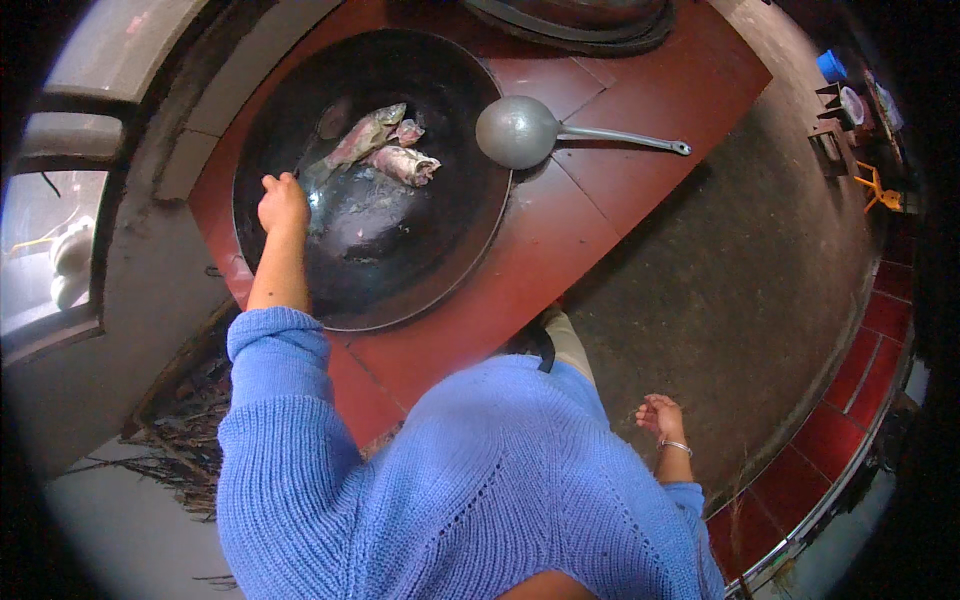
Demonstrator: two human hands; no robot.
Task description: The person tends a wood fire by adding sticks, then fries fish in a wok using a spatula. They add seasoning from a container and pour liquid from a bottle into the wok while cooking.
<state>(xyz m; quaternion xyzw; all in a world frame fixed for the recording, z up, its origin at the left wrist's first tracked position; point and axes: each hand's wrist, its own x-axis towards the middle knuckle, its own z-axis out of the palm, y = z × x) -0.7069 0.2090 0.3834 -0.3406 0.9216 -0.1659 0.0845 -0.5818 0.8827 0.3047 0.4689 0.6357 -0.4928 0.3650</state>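
A large black wok (pixel 450 262) is set into a red-tiled stove top. In it lie a long piece of fish (pixel 360 139), a shorter fish piece (pixel 405 165) with its cut end showing, and a small scrap (pixel 409 132). Wet, shiny residue covers the wok's bottom. My left hand (pixel 283 202) is closed over the wok's left side, close to the fish's tail end. From it a thin dark handle appears to run to a rounded spatula head (pixel 334 120). My right hand (pixel 661 415), with a bracelet at the wrist, hangs away from the stove with loosely curled fingers and holds nothing.
A metal ladle (pixel 517 133) rests at the wok's right rim, its handle extending right over the tiles (pixel 555 217). A second round dark vessel (pixel 577 26) sits at the top. Dry twigs (pixel 187 450) lie lower left; an orange stool (pixel 877 187) stands far right.
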